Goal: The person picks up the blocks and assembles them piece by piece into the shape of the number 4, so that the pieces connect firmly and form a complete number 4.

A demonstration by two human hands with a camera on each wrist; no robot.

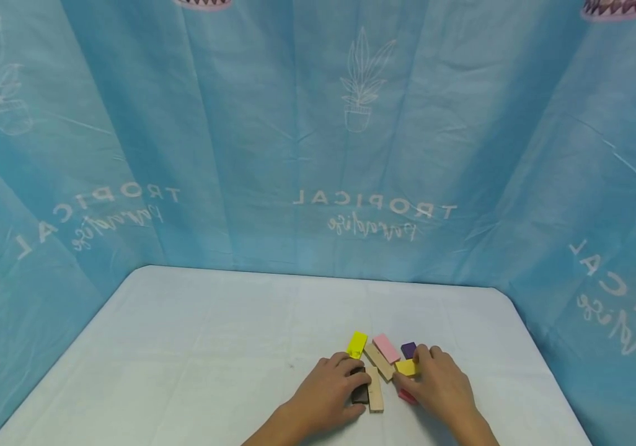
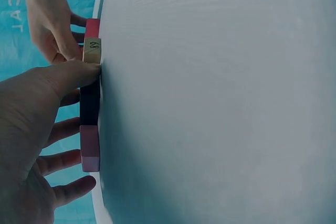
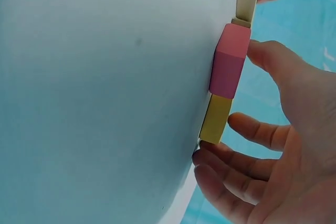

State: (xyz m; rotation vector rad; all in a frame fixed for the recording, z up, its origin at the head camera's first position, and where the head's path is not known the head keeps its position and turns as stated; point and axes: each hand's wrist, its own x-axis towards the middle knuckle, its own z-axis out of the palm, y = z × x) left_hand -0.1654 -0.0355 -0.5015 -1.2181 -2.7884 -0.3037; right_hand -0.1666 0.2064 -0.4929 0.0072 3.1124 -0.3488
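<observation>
The dark block [image 1: 359, 395] is located on the counter [image 1: 128, 359], partly covered by the left hand [image 1: 326, 391]. Its long axis is directed from the near side toward the far curtain [image 1: 251, 136]. It is gripped between the bent fingers and the thumb — apparently so that its edge is steadied against the straight wooden block [image 1: 375, 391], which is laid alongside in the same direction.

The yellow block [image 1: 406, 368] is set crosswise, its long axis running left to right. It is held at its ends by the thumb and fingers of the right hand [image 1: 443, 381], a placement by which its angle can presumably be controlled. The red block [image 1: 407, 397] is partly hidden below that hand.

Farther out, the slanted wooden block [image 1: 378, 362] and the pink block [image 1: 387, 348] are angled from far left to near right — roughly parallel. The bright yellow block [image 1: 357, 344] and the purple block [image 1: 408, 350] are placed at the outer edge.
</observation>
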